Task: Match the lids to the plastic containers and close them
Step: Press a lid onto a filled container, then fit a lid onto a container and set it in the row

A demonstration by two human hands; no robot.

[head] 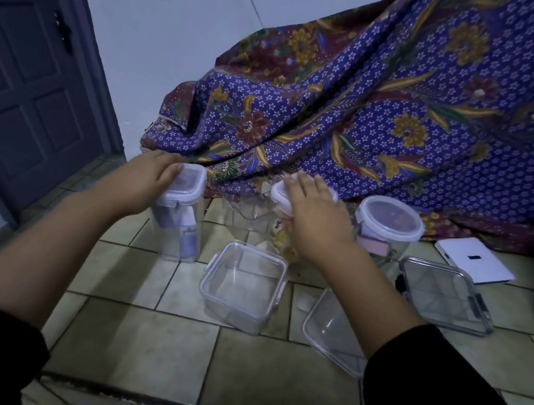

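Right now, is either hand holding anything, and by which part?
Left hand rests on the lid of the tall square container. Right hand lies flat on the lid of the middle container. Neither is lifted; grip cannot be told.

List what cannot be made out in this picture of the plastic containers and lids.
Head view only:
- Lid of the middle clear container: mostly covered by the right hand; latch state hidden.
- Left rim of the tall clear square container: hidden under the left hand.
- Flat clear square lid: its near corner is hidden by the right forearm.
- Contents of the round clear lidded tub: too dim and blurred to identify.
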